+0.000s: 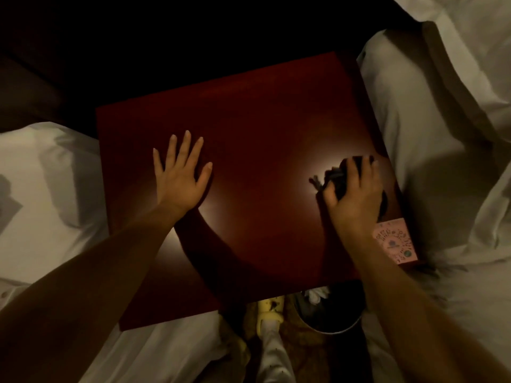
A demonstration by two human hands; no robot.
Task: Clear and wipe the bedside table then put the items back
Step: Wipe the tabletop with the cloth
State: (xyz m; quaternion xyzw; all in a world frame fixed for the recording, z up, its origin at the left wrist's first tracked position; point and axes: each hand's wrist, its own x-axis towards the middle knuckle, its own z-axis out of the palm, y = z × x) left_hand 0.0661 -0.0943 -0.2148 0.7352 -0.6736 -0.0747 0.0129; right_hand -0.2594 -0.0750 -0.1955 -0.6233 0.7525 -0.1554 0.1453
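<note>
The bedside table point(262, 120) has a dark red wooden top that fills the middle of the head view. My left hand point(181, 175) lies flat on its left part with the fingers spread and nothing under it. My right hand point(355, 194) presses a bunched dark cloth point(336, 174) onto the table near the right edge. A pink card with a printed code point(396, 240) lies flat at the table's front right corner, just beside my right wrist.
White bedding lies on both sides: a bed point(47, 189) at the left and pillows and a duvet point(442, 134) at the right. Below the table's front edge stand a round bin point(329, 313) and my foot in a yellow slipper point(269, 313). The back is dark.
</note>
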